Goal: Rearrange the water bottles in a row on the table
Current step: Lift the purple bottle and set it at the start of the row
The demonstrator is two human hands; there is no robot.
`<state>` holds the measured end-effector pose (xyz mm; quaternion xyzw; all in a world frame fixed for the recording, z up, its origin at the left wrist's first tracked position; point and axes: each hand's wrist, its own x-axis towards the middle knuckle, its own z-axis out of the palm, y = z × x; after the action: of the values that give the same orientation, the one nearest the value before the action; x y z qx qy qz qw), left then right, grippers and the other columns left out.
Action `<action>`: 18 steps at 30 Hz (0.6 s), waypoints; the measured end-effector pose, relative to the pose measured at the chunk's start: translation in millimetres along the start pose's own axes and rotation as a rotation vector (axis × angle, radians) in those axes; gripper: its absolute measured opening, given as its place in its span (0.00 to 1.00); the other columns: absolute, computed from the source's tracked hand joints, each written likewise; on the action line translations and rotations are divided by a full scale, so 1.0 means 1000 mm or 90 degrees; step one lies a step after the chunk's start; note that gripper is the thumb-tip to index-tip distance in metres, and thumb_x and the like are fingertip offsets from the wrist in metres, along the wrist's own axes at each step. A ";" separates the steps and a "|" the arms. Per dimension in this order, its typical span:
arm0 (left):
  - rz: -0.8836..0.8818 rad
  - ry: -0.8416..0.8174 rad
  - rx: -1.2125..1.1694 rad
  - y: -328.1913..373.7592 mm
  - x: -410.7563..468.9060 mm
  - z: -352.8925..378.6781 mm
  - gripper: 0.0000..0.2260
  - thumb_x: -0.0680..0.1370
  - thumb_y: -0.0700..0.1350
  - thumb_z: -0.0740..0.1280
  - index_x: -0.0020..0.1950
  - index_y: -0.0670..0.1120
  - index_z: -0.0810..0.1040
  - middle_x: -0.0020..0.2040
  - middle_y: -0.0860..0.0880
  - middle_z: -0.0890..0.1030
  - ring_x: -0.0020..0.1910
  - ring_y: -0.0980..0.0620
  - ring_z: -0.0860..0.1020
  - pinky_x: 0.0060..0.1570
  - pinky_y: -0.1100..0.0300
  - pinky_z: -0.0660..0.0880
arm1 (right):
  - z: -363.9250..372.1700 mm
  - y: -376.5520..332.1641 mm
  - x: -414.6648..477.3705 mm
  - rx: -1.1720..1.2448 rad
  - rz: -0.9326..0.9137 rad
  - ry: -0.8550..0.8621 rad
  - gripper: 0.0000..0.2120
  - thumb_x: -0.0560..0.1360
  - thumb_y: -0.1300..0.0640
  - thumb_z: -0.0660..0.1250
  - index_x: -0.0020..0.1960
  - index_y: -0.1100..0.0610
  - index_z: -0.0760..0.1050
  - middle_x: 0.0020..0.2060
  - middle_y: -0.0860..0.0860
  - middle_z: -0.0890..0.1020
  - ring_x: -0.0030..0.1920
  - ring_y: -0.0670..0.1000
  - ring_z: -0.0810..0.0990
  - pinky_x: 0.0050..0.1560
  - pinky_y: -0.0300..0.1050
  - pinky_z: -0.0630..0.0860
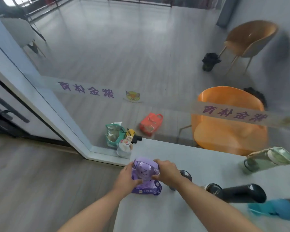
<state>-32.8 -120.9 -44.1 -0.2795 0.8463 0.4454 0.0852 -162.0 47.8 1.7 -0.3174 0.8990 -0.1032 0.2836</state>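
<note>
Both hands are wrapped round the purple cat-face water bottle (pixel 145 171), which stands at the left corner of the pale grey table (pixel 182 164), close to the edge. The left hand (pixel 127 179) cups its left side, fingers curled in against the body and thumb across the front; the right hand (pixel 166 170) closes over the top and right side, fingertips pressed on the lid. A purple strap with "Nice day" lettering (pixel 147 191) trails from the bottle toward the person.

Just right of the right wrist a dark-lidded bottle (pixel 185 175) shows, partly hidden by the arm. Further right stands a black bottle (pixel 244 193), with another dark cap (pixel 213 189) just beside it, and a teal bottle (pixel 274 210) near the table's right edge. A pale green bottle with a rope handle (pixel 271 157) sits toward the far right, well apart from the purple one; all of these look smeared by motion blur.

Beyond the glass partition an orange chair (pixel 228 121) faces the table, and bags lie on the floor, one green (pixel 114 133) and one red (pixel 151 123)
</note>
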 end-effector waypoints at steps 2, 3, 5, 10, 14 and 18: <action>-0.007 0.005 -0.014 0.004 0.005 0.002 0.39 0.67 0.51 0.79 0.73 0.52 0.65 0.65 0.54 0.74 0.63 0.52 0.73 0.60 0.57 0.72 | -0.004 0.002 0.010 0.001 0.001 -0.006 0.31 0.71 0.39 0.73 0.70 0.47 0.68 0.59 0.52 0.81 0.60 0.56 0.75 0.59 0.51 0.68; -0.014 0.008 -0.025 0.008 0.008 0.002 0.38 0.68 0.50 0.79 0.73 0.52 0.65 0.65 0.54 0.74 0.62 0.53 0.72 0.60 0.58 0.72 | -0.006 0.003 0.016 0.005 -0.002 -0.010 0.30 0.72 0.40 0.73 0.70 0.47 0.68 0.59 0.52 0.81 0.61 0.56 0.75 0.59 0.51 0.67; -0.024 0.014 -0.056 0.017 0.016 0.002 0.36 0.69 0.47 0.79 0.72 0.52 0.66 0.63 0.54 0.74 0.60 0.55 0.72 0.56 0.62 0.70 | -0.014 0.006 0.028 0.021 -0.002 -0.010 0.28 0.73 0.41 0.73 0.69 0.47 0.69 0.58 0.51 0.81 0.60 0.55 0.74 0.59 0.50 0.66; -0.035 0.044 -0.124 0.043 0.056 -0.002 0.34 0.68 0.47 0.79 0.70 0.54 0.67 0.61 0.54 0.75 0.59 0.54 0.74 0.54 0.60 0.72 | -0.031 0.018 0.065 0.103 0.066 0.020 0.24 0.74 0.45 0.71 0.67 0.45 0.70 0.58 0.52 0.80 0.61 0.56 0.73 0.59 0.50 0.67; -0.046 0.055 -0.149 0.063 0.094 -0.004 0.35 0.68 0.48 0.79 0.71 0.53 0.66 0.61 0.54 0.76 0.56 0.54 0.74 0.53 0.58 0.72 | -0.044 0.032 0.093 0.154 0.115 0.045 0.24 0.74 0.45 0.72 0.68 0.47 0.70 0.57 0.54 0.80 0.62 0.57 0.74 0.60 0.51 0.69; -0.040 0.048 -0.143 0.075 0.124 -0.006 0.34 0.68 0.49 0.79 0.70 0.54 0.66 0.60 0.55 0.76 0.56 0.54 0.74 0.51 0.61 0.68 | -0.055 0.043 0.118 0.197 0.151 0.059 0.24 0.73 0.45 0.73 0.67 0.45 0.71 0.56 0.56 0.80 0.61 0.60 0.75 0.60 0.51 0.70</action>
<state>-175.8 -141.3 -36.5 -0.3303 0.7845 0.5237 0.0353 -290.7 7.1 -21.5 -0.1571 0.9155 -0.2206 0.2975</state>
